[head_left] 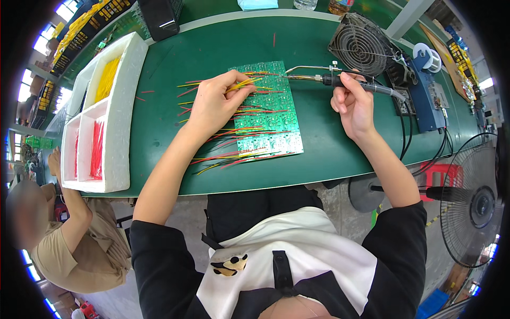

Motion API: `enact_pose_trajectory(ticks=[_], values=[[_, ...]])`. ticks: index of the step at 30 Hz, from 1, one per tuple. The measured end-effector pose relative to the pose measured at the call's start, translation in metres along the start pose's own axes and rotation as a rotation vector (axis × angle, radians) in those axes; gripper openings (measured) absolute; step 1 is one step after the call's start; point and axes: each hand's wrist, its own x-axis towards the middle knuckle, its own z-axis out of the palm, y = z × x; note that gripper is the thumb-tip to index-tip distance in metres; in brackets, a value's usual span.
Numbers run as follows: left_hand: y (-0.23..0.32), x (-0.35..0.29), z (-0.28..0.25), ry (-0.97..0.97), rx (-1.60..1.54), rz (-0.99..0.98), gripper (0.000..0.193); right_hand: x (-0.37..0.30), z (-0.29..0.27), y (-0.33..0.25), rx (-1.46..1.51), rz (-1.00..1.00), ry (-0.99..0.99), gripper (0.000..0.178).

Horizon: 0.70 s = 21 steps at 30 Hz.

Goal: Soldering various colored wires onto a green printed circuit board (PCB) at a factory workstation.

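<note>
A green panel of circuit boards [287,125] lies on the green workbench in front of me. Red, yellow and black wires [228,155] stick out from its left side in rows. Over the panel's upper left, my left hand [217,101] pinches a small bunch of yellow wires [243,84] between thumb and fingers. My right hand [355,106] grips a soldering iron [332,80] with a black handle and a thin metal feed tube. Its tip points left at the panel's upper part, close to the wires. Whether the tip touches a board I cannot tell.
A white foam tray [121,143] with red and yellow wires stands at the left. At the back right are a small fume fan [361,45] and a blue solder feeder [427,101] with a spool. A person [79,234] sits at left; a floor fan [475,204] stands right.
</note>
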Motion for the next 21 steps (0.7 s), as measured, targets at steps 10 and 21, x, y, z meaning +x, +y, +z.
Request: enact_pose_trajectory(ticks=[10,21], values=[[0.016,0.002,-0.032,0.270,0.251,0.196,0.020,-0.015,0.000,-0.027,0.006,-0.058,-0.006,0.012],[0.027,-0.014,-0.018,-0.191,-0.136,0.150,0.009,-0.038,0.000,-0.007,0.018,0.086,0.035,0.013]])
